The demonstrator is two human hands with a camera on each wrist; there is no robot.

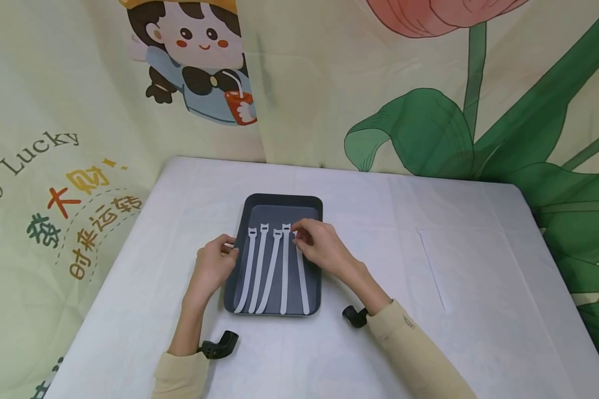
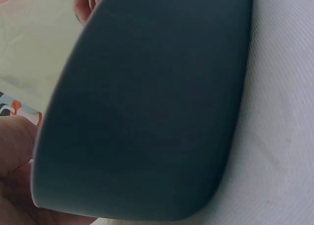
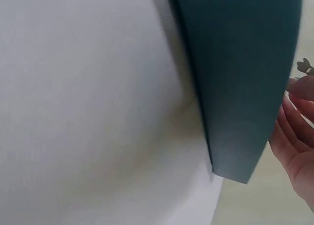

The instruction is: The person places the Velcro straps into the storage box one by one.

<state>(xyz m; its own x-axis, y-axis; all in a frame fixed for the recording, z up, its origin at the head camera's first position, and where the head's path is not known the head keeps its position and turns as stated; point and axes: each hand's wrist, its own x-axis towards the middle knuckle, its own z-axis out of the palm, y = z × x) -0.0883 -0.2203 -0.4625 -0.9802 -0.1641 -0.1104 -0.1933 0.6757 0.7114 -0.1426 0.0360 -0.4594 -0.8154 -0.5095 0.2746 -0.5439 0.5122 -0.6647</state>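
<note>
A dark blue-grey tray (image 1: 272, 213) lies on the table. Several white cable ties (image 1: 285, 271), each with a slotted head, lie side by side in it, heads toward the far end. At the tray's left rim, my left hand (image 1: 214, 263) grips the edge between thumb and fingers; the left wrist view shows that hand (image 2: 17, 171) by the tray's outer wall. Over the right rim reaches my right hand (image 1: 324, 246), its fingertips pinching the head end of the rightmost cable tie (image 1: 301, 282). The fingers hide that head. In the right wrist view the tray wall hides the fingertips.
A white cloth covers the table (image 1: 389, 343). A printed curtain (image 1: 304, 111) hangs behind its far edge. Each wrist wears a black camera mount, one near the tray's lower left (image 1: 219, 344), the other at its lower right (image 1: 354, 316).
</note>
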